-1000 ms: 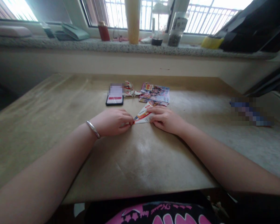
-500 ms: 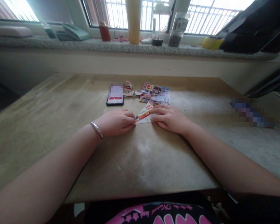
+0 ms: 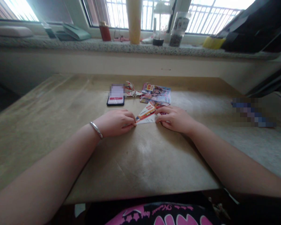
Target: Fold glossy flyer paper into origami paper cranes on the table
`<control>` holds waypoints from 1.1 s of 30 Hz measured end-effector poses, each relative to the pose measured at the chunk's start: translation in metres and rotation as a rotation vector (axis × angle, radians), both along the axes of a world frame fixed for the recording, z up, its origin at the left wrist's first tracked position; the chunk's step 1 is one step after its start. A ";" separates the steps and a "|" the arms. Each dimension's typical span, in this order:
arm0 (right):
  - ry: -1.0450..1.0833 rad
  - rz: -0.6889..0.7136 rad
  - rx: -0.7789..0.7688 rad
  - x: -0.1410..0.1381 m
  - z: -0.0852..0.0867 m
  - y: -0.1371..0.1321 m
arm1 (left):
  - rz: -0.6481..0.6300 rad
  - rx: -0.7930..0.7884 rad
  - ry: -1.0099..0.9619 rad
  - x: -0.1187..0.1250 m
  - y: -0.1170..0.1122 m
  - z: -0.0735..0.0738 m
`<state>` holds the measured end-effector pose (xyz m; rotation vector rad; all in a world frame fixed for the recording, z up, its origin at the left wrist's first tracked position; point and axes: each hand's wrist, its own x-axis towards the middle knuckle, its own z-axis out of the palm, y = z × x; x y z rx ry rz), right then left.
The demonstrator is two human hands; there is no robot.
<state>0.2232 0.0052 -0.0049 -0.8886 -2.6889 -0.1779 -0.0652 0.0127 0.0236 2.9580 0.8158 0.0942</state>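
A sheet of printed paper [image 3: 146, 117], white with orange and red print, lies folded into a pointed wedge on the table. My left hand [image 3: 118, 122], a silver bangle at its wrist, pinches the wedge's narrow left tip. At the wide right end, my right hand [image 3: 172, 118] has its curled fingers on the paper, which hide that edge. Just behind stands a stack of colourful printed leaflets [image 3: 158, 93]. A folded paper piece [image 3: 133, 91] with several points lies left of the stack, beside a phone [image 3: 115, 97] with a lit screen.
The wide table [image 3: 128, 168] reaches back to a wall below a stone windowsill [image 3: 79, 46]. On the sill stand a red bottle [image 3: 105, 32], a tall yellow cylinder [image 3: 134, 23] and clear containers [image 3: 176, 29]. A blurred-out bluish item [image 3: 253, 112] lies at the table's right.
My right hand has slid slightly to the right along the paper, showing more of its white part. My left hand stays at the tip.
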 end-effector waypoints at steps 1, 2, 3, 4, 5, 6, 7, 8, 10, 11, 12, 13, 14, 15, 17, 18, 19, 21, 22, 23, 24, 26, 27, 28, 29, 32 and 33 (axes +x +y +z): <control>0.006 -0.002 -0.019 0.001 0.000 0.000 | 0.002 -0.008 0.004 -0.001 0.000 0.001; 0.014 -0.001 -0.042 0.002 -0.001 0.000 | 0.005 -0.016 0.005 -0.002 0.000 0.001; 0.023 0.000 -0.065 0.003 -0.001 0.000 | 0.008 -0.023 0.005 -0.002 0.001 0.002; 0.034 0.000 -0.086 0.003 -0.001 0.000 | 0.012 -0.028 0.005 -0.003 0.001 0.002; 0.044 0.000 -0.102 0.004 -0.001 0.001 | 0.015 -0.031 0.005 -0.003 0.001 0.002; 0.055 0.002 -0.114 0.004 -0.001 0.001 | 0.018 -0.033 0.006 -0.004 0.001 0.003; 0.065 0.005 -0.121 0.005 -0.001 0.001 | 0.021 -0.035 0.007 -0.004 0.002 0.003; 0.071 0.009 -0.125 0.006 0.000 0.001 | 0.022 -0.035 0.008 -0.004 0.002 0.003; 0.072 0.005 -0.127 0.008 0.001 0.001 | 0.022 -0.034 0.010 -0.004 0.002 0.004; 0.067 -0.004 -0.125 0.009 0.001 0.001 | 0.021 -0.035 0.011 -0.004 0.002 0.004; 0.059 -0.017 -0.123 0.010 0.001 0.001 | 0.021 -0.038 0.014 -0.004 0.002 0.004; 0.050 -0.032 -0.120 0.012 0.001 0.000 | 0.023 -0.040 0.018 -0.004 0.002 0.005; 0.042 -0.046 -0.117 0.013 0.001 0.000 | 0.025 -0.044 0.022 -0.004 0.002 0.006; 0.036 -0.058 -0.117 0.013 0.001 0.000 | 0.028 -0.048 0.025 -0.005 0.002 0.006; 0.034 -0.080 -0.119 0.014 0.001 0.000 | 0.030 -0.061 0.025 -0.005 0.001 0.007; 0.035 -0.087 -0.121 0.015 0.002 0.000 | 0.033 -0.067 0.021 -0.005 0.001 0.008; 0.038 -0.091 -0.125 0.015 0.002 0.000 | 0.037 -0.073 0.016 -0.005 0.000 0.008; 0.045 -0.091 -0.132 0.016 0.002 0.000 | 0.044 -0.078 0.006 -0.006 0.001 0.007; 0.050 -0.091 -0.135 0.016 0.002 0.000 | 0.045 -0.079 0.002 -0.006 0.001 0.007; 0.054 -0.091 -0.137 0.017 0.003 0.001 | 0.041 -0.078 0.002 -0.007 0.001 0.006; 0.057 -0.094 -0.136 0.018 0.003 0.001 | 0.036 -0.077 0.004 -0.007 0.002 0.006; 0.054 -0.100 -0.135 0.019 0.002 0.001 | 0.023 -0.075 0.013 -0.008 0.003 0.005; 0.052 -0.104 -0.135 0.019 0.002 0.002 | 0.021 -0.073 0.016 -0.008 0.004 0.004; 0.050 -0.107 -0.135 0.020 0.002 0.002 | 0.021 -0.071 0.016 -0.008 0.004 0.003; 0.047 -0.109 -0.137 0.020 0.001 0.002 | 0.020 -0.069 0.016 -0.008 0.005 0.003; 0.043 -0.102 -0.138 0.021 0.002 0.003 | 0.023 -0.057 0.013 -0.008 0.005 0.003; 0.041 -0.100 -0.136 0.021 0.002 0.003 | 0.023 -0.055 0.014 -0.009 0.006 0.003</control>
